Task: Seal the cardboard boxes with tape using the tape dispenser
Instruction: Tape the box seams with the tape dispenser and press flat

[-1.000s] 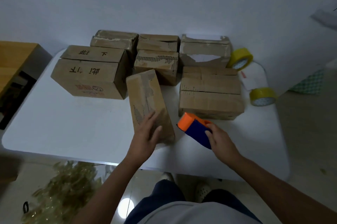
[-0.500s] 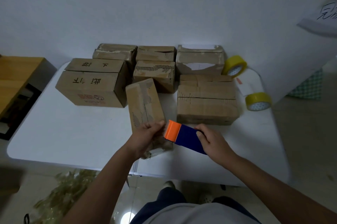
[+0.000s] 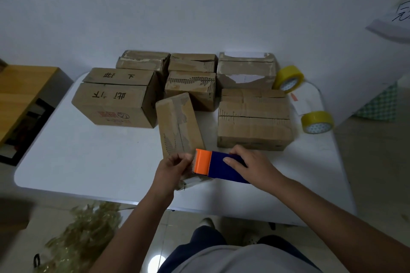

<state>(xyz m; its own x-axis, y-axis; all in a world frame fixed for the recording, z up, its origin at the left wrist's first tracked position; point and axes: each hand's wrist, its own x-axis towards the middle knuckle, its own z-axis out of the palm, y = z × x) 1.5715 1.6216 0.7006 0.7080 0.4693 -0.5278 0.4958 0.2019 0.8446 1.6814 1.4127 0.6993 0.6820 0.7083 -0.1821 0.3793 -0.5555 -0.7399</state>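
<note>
**Head view: tape dispenser at near end of narrow box**

Head view. White table (image 3: 66, 161) set against a pale wall. Narrow box (image 3: 179, 126) lying lengthwise near the middle of the front edge, its near end at that edge, far end pointing toward the back. Old tape strips and torn patches visible on its top face.

Left hand (image 3: 172, 169) at the near end of the narrow box, fingers curled around that end, grasping it. Fingertips right beside the orange head of the dispenser.

Right hand (image 3: 253, 166) closed over the tape dispenser (image 3: 218, 166), fingers wrapped across the blue body from above. Orange head pointing left, touching or just over the near end of the narrow box; contact not resolvable.

Large printed box (image 3: 117, 97) toward the back left corner, black characters on top and front, red mark on the front. Wide box (image 3: 254, 121) right of the narrow box, top flaps closed with a seam showing. Small box (image 3: 192, 88) behind the narrow box. Three more boxes in a row along the back edge: back left box (image 3: 142, 61), back middle box (image 3: 193, 62), back right box (image 3: 246, 68) with white showing through torn flaps.

Two yellow tape rolls near the right edge: upright roll (image 3: 288, 78) leaning by the back right box, flat roll (image 3: 317, 121) nearer the front. White paper slip (image 3: 305, 100) between them.

Floor below the front edge: heap of crumpled clear tape (image 3: 84, 235).
</note>
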